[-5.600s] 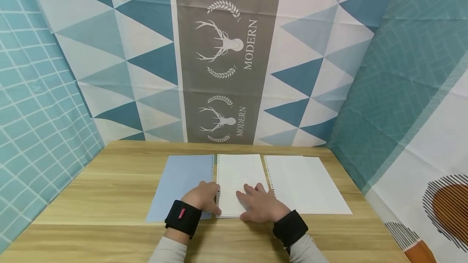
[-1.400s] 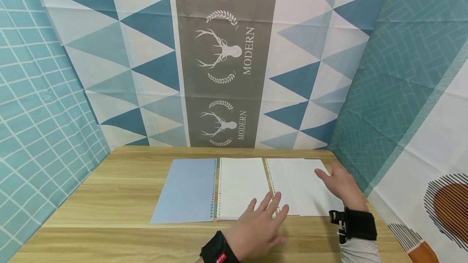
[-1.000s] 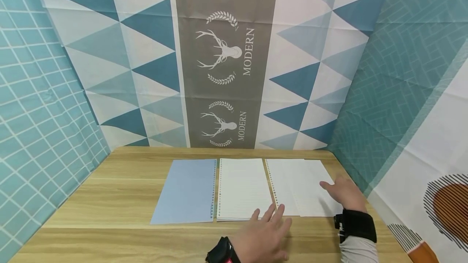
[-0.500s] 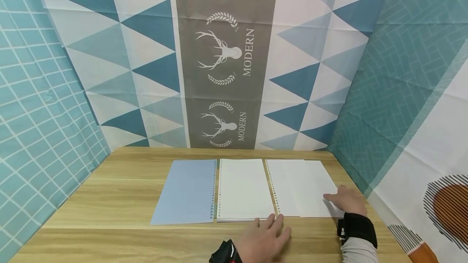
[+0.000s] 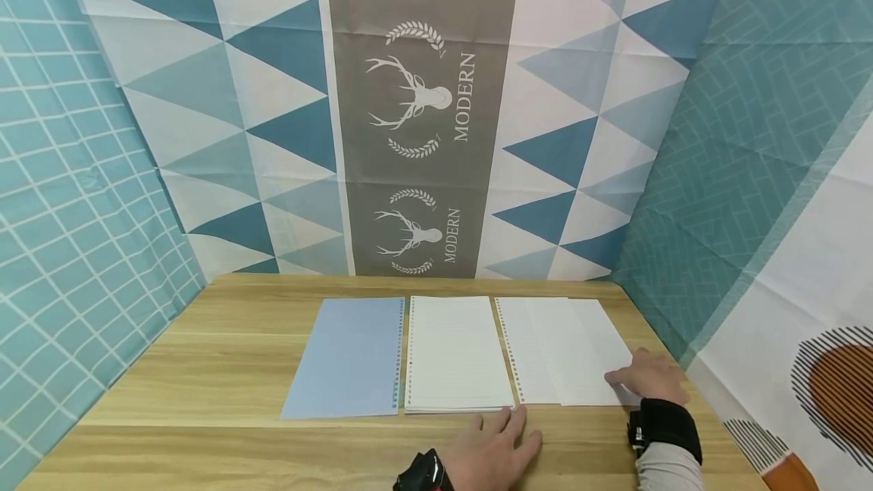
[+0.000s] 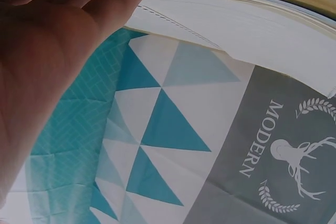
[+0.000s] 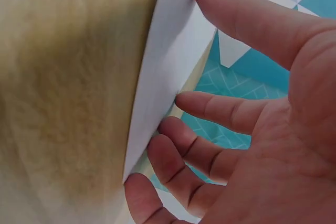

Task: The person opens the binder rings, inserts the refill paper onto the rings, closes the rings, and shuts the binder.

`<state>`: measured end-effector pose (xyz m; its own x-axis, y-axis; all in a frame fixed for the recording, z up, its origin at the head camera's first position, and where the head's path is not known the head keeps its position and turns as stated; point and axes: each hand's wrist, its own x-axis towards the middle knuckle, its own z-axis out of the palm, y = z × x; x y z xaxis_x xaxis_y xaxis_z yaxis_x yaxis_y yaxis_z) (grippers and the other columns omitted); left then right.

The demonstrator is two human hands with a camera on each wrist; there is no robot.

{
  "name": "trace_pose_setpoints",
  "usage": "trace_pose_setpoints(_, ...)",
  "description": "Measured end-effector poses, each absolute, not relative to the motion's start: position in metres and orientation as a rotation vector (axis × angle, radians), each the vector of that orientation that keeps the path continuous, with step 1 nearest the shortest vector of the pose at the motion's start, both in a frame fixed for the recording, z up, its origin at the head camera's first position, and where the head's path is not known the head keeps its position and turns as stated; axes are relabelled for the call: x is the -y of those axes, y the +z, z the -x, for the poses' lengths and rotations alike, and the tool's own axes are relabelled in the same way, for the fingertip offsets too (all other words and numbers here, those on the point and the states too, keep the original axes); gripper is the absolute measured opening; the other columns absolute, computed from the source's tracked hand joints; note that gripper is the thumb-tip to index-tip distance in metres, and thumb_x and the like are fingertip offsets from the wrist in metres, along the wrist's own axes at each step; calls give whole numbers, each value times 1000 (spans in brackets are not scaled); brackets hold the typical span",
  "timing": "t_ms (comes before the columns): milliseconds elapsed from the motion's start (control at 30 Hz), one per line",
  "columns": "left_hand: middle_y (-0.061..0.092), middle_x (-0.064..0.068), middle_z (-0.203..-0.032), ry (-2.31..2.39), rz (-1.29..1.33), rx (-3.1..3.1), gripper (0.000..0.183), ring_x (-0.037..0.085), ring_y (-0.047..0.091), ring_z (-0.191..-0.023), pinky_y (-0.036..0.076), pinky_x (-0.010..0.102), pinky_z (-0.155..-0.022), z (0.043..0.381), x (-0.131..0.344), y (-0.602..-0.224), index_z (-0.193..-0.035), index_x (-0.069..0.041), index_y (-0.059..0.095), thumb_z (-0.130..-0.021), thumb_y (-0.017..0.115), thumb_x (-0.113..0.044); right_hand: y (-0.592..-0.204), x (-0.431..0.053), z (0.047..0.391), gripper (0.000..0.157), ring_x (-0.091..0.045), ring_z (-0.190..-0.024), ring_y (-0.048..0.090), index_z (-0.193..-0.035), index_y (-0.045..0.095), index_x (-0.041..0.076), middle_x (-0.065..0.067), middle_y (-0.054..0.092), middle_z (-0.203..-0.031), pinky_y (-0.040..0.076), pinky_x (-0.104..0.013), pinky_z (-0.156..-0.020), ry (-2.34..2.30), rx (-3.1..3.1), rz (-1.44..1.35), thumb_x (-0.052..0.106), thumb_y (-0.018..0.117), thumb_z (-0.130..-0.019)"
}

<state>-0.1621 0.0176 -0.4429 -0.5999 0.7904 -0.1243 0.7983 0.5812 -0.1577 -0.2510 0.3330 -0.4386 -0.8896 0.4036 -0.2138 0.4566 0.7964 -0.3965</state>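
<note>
In the head view my right hand is at the right edge of a plain white sheet. The right wrist view shows the thumb resting on the sheet's face and the fingertips along its edge, thumb and fingers well apart. My left hand lies spread on the table, its fingertips close to the near right corner of a stack of lined, hole-punched paper. Left of that stack is a light blue punched cover. The white sheet partly overlaps a lined punched sheet.
Everything lies on a wood-grain table. A patterned cloth backdrop stands behind the table's far edge, with teal-tiled cloth at the left side and more cloth at the right.
From working over the lined stack, my right hand has moved right and lowered onto the white sheet's edge. My left hand has drawn back toward the near edge. The papers have barely moved.
</note>
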Motion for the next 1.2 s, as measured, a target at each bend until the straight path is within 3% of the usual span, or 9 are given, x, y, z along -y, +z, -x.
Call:
trace_pose_setpoints(133,35,2,-164,-273,-1381,-2752,85,17,41,-148,51,40,-104,163,-17,-443,-157,-32,29,-89,42,-82,-439,-334,251,93,-70,-131,20,-144,28,-15,-51,20,-140,33,-80,-102,-707,-2865,-665,37,75,-83)
trace_pose_setpoints(467,36,2,-164,-283,-1380,-2724,85,15,40,-149,50,39,-104,165,-18,-444,-158,-31,27,-90,43,-80,-438,-340,251,73,-55,-102,54,-119,46,-22,-42,49,-105,50,-59,-89,-631,-2930,-502,34,75,-83)
trace_pose_setpoints(600,35,1,-164,-308,-1383,-2719,85,15,39,-149,50,38,-105,165,-17,-444,-158,-31,28,-90,43,-79,-439,-340,253,74,-51,-102,54,-122,44,-24,-42,50,-109,50,-58,-90,-678,-2903,-530,32,74,-84)
trace_pose_setpoints(800,32,-1,-166,-324,-1361,-2698,84,13,35,-151,48,37,-107,165,-17,-443,-158,-32,30,-91,43,-79,-442,-339,255,79,-55,-112,47,-128,39,-27,-46,44,-119,46,-63,-97,-701,-2872,-567,31,71,-85)
trace_pose_setpoints(1000,32,-1,-165,-306,-1371,-2699,83,14,35,-151,48,38,-107,166,-16,-444,-158,-31,31,-91,44,-78,-441,-339,254,67,-44,-97,51,-119,49,-22,-36,53,-106,50,-52,-85,-728,-2883,-557,30,72,-84)
trace_pose_setpoints(1200,32,-1,-165,-340,-1375,-2701,82,13,36,-151,49,36,-106,165,-17,-445,-158,-32,31,-91,43,-78,-440,-337,254,68,-41,-91,53,-119,38,-24,-33,52,-102,50,-50,-83,-783,-2867,-541,25,71,-85)
